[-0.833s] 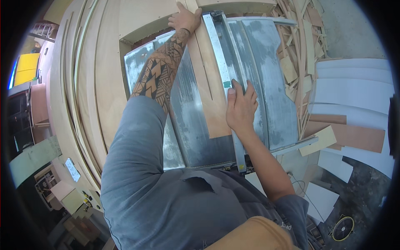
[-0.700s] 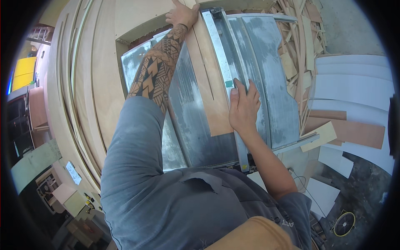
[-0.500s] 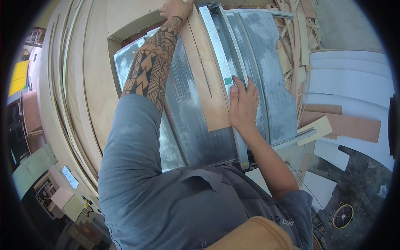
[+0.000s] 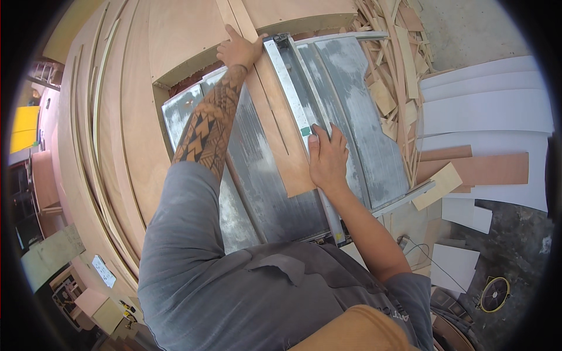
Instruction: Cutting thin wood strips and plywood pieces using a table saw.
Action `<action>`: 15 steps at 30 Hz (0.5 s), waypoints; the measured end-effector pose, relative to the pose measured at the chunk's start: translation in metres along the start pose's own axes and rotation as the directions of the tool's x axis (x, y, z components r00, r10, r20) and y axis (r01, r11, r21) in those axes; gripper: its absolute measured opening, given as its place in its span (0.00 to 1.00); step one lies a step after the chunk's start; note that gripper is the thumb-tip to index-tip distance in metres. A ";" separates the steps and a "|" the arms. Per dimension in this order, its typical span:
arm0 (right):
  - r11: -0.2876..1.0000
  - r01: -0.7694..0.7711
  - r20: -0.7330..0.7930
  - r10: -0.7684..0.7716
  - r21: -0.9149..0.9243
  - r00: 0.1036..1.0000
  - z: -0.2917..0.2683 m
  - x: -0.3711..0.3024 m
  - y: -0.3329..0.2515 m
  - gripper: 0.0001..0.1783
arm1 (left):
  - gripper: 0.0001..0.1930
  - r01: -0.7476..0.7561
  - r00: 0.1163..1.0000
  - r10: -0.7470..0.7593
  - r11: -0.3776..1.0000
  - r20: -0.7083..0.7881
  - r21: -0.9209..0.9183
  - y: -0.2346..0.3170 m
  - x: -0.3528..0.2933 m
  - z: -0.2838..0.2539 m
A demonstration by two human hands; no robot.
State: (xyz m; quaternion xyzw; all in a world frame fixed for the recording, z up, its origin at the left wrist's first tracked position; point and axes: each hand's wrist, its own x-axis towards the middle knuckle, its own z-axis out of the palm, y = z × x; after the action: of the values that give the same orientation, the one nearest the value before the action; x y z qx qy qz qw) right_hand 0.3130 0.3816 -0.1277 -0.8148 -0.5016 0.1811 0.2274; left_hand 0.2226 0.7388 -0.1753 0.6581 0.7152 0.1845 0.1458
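My left hand (image 4: 241,50) lies at the far end of the grey metal machine table (image 4: 257,193), with its fingers spread. It is on and beside a long plywood strip (image 4: 295,181), which has a narrow dark slit along its middle. This strip runs away from me, past the table's far edge. To its right lies a long metal fence (image 4: 287,88) with a small green patch. My right hand (image 4: 329,161) rests over the fence just behind that patch, fingers apart and thumb stretched forward. The hand partly hides the fence.
Broad plywood sheets and strips (image 4: 132,105) surround the table on the left and far side. Piled offcuts (image 4: 404,70) stand along its right. Further right are white sheets (image 4: 486,111) and a brown board (image 4: 497,168). A round yellow-rimmed object (image 4: 494,294) is on the floor.
The whole view has shifted, bringing more of the far end into sight. My left hand's fingers are spread wider. Against the fence, my right hand keeps about the same place.
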 end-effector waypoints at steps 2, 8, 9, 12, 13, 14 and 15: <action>1.000 -0.002 0.000 0.002 0.010 1.000 0.000 0.000 0.000 0.27 | 0.57 0.004 1.000 -0.003 0.998 -0.017 0.059 0.000 -0.015 0.001; 1.000 0.007 0.002 -0.007 0.024 1.000 -0.001 -0.001 -0.002 0.27 | 0.53 -0.058 0.996 0.054 0.996 -0.074 -0.064 -0.003 -0.004 0.003; 1.000 0.013 -0.008 -0.013 0.021 1.000 -0.001 -0.001 -0.002 0.27 | 0.53 -0.054 0.996 0.050 0.997 -0.067 -0.055 -0.003 0.002 0.005; 0.999 0.054 -0.022 -0.053 0.008 0.998 0.000 -0.001 -0.001 0.27 | 0.52 -0.078 0.994 0.071 0.994 -0.083 -0.080 -0.013 0.018 0.015; 0.999 0.045 -0.012 -0.045 0.008 0.999 0.001 -0.001 0.000 0.27 | 0.52 -0.073 0.995 0.068 0.995 -0.071 -0.075 -0.015 0.024 0.020; 0.999 0.052 -0.012 -0.052 0.013 0.999 0.001 -0.001 -0.001 0.27 | 0.52 -0.074 0.996 0.070 0.995 -0.061 -0.062 -0.016 0.030 0.020; 0.998 0.060 -0.013 -0.060 0.018 0.998 0.001 -0.001 -0.001 0.27 | 0.52 -0.075 0.996 0.072 0.996 -0.052 -0.050 -0.017 0.035 0.019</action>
State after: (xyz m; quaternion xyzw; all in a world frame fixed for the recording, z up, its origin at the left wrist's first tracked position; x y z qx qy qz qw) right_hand 0.3110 0.3812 -0.1278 -0.7983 -0.5227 0.1738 0.2436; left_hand 0.2128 0.7742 -0.1992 0.6753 0.6889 0.2246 0.1381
